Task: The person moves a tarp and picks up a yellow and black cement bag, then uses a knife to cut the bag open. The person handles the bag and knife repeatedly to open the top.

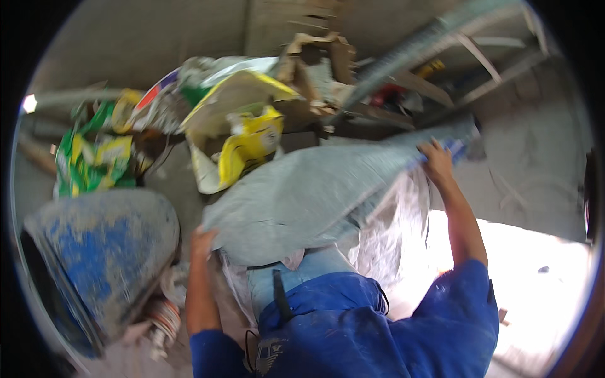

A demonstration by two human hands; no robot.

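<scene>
Grey sheet [302, 195] stretched wide before us

We hold it slantwise across our front, to the right of the scuffed blue drum [104, 246]. To manage it well, we should tension both ends evenly so the middle does not sag, and steer its far edge clear of the yellow packet [258, 138]. Our left hand [201, 242] sits low, fingers pinching the near end, though blurred; our right hand [436, 159] reaches higher and farther out, fingers curled over the opposite end.
</scene>
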